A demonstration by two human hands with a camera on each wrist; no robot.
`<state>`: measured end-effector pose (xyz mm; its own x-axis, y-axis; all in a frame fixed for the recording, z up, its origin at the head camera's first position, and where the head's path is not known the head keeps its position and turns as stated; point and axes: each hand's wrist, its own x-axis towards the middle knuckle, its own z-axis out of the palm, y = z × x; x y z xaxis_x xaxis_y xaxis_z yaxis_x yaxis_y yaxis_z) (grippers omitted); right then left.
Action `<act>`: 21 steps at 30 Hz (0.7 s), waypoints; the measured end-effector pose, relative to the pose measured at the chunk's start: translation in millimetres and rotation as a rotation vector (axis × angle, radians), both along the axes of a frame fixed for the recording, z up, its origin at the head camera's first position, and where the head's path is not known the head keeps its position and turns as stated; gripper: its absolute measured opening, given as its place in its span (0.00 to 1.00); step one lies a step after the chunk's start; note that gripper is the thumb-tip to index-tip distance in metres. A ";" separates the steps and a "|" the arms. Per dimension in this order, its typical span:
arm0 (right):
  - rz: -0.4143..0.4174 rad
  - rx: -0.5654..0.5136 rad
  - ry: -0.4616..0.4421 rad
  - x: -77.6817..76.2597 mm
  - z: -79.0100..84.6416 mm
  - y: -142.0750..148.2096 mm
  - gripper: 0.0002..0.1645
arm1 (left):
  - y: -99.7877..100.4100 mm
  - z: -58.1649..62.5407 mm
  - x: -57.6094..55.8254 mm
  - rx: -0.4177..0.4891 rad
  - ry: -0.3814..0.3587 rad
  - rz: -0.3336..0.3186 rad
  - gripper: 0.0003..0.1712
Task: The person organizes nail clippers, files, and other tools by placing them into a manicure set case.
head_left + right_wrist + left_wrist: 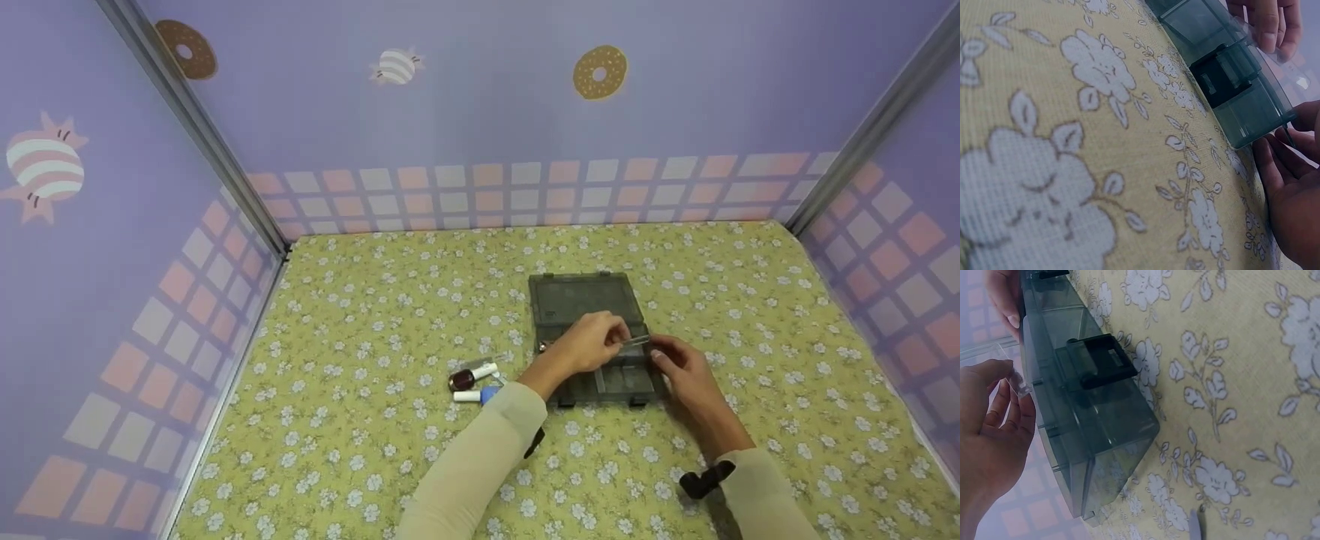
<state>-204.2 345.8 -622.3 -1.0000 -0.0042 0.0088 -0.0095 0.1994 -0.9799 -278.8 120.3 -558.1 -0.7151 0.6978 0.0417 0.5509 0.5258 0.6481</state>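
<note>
A grey see-through organizer box [626, 386] lies on the cloth with its lid [576, 298] folded back and dividers inside. Above its compartments, my left hand [589, 341] pinches a thin clear plastic piece [636, 340] between thumb and fingers. In the left wrist view, the lower end of that clear piece [1018, 382] shows at my fingertips. My right hand [686, 371] grips the box's right side. From the right wrist view, its fingers [1289, 157] are at the box corner, below a dark latch [1223, 76].
Left of the box lie a dark red nail polish bottle [461, 380] with a white cap and a blue bottle [489, 393], partly behind my left sleeve. Something small and shiny [543, 346] sits in the left compartment. Purple walls enclose the flowered tablecloth [360, 337].
</note>
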 end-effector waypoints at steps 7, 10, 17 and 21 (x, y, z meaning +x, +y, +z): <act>-0.007 -0.037 -0.017 0.5 1.6 -1.4 0.26 | 2.9 -1.8 -0.2 0.000 0.012 0.013 0.07; -0.015 -0.039 -0.025 0.8 2.4 -2.0 0.26 | 4.8 -2.2 -0.2 0.011 0.008 0.019 0.06; -0.009 -0.012 -0.036 2.2 3.7 -1.3 0.28 | 7.2 -3.5 -0.3 0.014 0.015 0.034 0.09; -0.009 -0.021 -0.035 2.2 4.4 -1.1 0.28 | 4.6 -2.5 -1.4 0.014 0.020 0.033 0.11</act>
<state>-202.1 344.7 -617.9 -0.9996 0.0044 -0.0263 0.0266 0.1791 -0.9835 -280.2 124.9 -560.5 -0.7366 0.6731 0.0659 0.5466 0.5351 0.6442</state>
